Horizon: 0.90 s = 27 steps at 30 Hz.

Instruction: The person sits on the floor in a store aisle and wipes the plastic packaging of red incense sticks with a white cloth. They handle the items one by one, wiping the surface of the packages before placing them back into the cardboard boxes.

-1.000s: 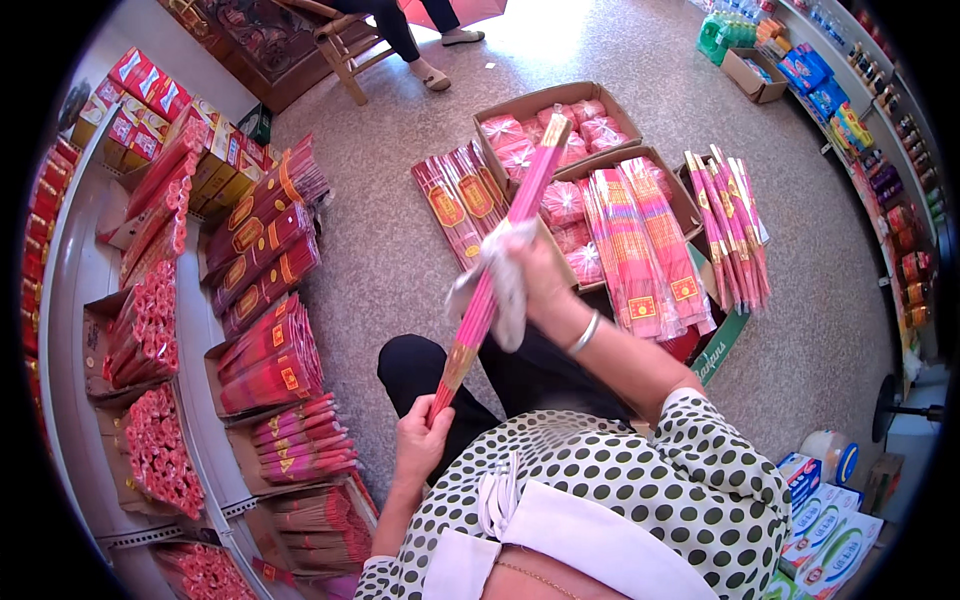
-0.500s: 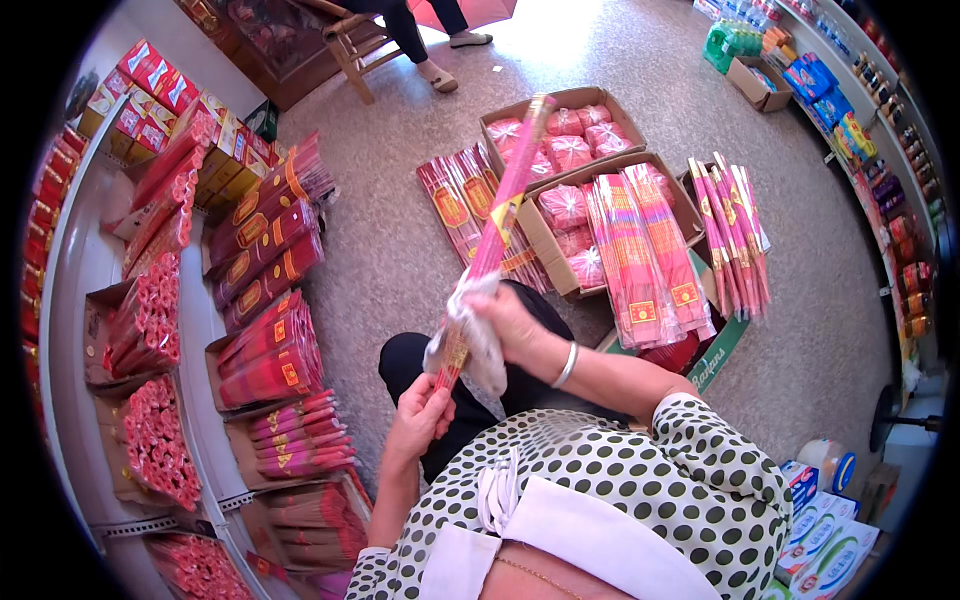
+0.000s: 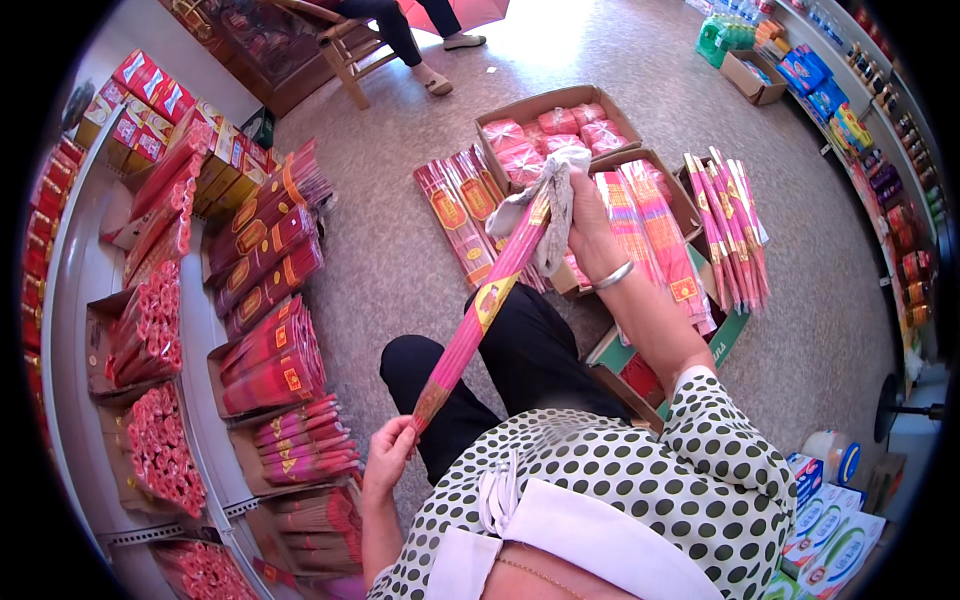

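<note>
Currently the left hand (image 3: 388, 452) is pinched round the bottom end of a long pink plastic-wrapped incense stick pack (image 3: 483, 308), w/ the right hand (image 3: 590, 215) closed on a crumpled grey-white cloth (image 3: 548, 205) pressed against the pack's upper end. Pack slants up over the lap, above the speckled floor (image 3: 390, 260); open cardboard boxes (image 3: 610, 125) of pink packets sit just beyond, more red bundles on the shelf (image 3: 80, 300) at left.

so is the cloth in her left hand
No, the grey cloth is in the right hand, wrapped round the upper end of the long pink incense pack, while the left hand grips its lower end.
</note>
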Each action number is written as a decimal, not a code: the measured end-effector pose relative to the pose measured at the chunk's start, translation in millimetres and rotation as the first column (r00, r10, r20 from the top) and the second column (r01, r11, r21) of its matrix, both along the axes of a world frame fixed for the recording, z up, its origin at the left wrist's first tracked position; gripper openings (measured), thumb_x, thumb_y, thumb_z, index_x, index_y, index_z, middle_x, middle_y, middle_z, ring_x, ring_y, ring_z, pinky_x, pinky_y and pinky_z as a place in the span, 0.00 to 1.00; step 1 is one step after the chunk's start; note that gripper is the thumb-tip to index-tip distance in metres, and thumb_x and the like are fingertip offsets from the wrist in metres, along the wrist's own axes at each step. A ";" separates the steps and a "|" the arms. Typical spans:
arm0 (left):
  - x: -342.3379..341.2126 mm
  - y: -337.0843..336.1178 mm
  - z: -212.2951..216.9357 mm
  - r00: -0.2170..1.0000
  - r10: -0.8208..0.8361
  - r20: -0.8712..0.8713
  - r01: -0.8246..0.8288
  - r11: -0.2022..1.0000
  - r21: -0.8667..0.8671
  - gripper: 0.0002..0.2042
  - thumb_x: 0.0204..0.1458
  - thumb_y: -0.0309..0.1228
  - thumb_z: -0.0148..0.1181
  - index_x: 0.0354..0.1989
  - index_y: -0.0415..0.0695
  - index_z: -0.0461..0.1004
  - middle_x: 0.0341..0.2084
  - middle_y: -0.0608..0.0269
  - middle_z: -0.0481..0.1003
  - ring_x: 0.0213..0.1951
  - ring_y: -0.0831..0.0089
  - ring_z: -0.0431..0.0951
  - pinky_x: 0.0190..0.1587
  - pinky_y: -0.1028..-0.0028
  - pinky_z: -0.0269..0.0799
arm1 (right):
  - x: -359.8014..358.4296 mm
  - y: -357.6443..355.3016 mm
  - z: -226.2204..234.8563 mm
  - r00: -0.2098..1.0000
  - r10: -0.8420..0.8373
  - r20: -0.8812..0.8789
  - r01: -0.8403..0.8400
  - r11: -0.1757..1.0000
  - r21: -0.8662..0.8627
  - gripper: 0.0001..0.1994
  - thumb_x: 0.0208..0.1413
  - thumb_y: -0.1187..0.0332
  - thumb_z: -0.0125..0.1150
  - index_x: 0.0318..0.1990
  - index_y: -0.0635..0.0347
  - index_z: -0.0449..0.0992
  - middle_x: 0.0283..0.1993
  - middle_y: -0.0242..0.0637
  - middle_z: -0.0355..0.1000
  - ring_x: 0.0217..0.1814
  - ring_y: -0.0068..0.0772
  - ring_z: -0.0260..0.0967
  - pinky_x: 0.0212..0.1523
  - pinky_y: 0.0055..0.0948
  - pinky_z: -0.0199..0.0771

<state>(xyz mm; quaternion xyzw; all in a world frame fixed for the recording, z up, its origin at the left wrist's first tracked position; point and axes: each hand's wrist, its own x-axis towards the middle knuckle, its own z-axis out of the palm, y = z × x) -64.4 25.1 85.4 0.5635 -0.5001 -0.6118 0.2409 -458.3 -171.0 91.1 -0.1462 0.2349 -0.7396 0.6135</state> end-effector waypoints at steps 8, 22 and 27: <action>-59.0 -28.7 10.4 0.997 0.078 -0.027 -0.080 0.995 -0.067 0.12 0.58 0.35 0.43 0.37 0.40 0.69 0.17 0.69 0.69 0.15 0.86 0.64 0.17 0.85 0.59 | 117.7 67.3 -12.2 0.968 0.243 -0.059 -0.242 0.970 0.018 0.16 0.47 0.66 0.59 0.42 0.62 0.65 0.35 0.37 0.69 0.36 0.31 0.70 0.35 0.30 0.74; -32.5 -2.4 6.1 0.983 -0.038 -0.181 0.080 0.969 0.232 0.09 0.53 0.34 0.52 0.36 0.42 0.69 0.15 0.70 0.68 0.12 0.86 0.62 0.14 0.86 0.54 | 20.1 2.7 -11.2 0.987 0.022 -0.161 -0.030 0.998 -0.048 0.12 0.51 0.63 0.52 0.39 0.62 0.67 0.33 0.39 0.70 0.35 0.33 0.70 0.39 0.34 0.74; -26.7 0.5 5.3 0.972 -0.075 -0.221 0.145 0.937 0.317 0.12 0.54 0.39 0.52 0.37 0.42 0.70 0.16 0.71 0.69 0.12 0.86 0.62 0.14 0.87 0.54 | -1.6 -16.9 -7.0 0.997 -0.074 0.008 0.074 0.997 0.015 0.11 0.51 0.66 0.51 0.39 0.63 0.68 0.31 0.40 0.70 0.31 0.34 0.71 0.35 0.32 0.74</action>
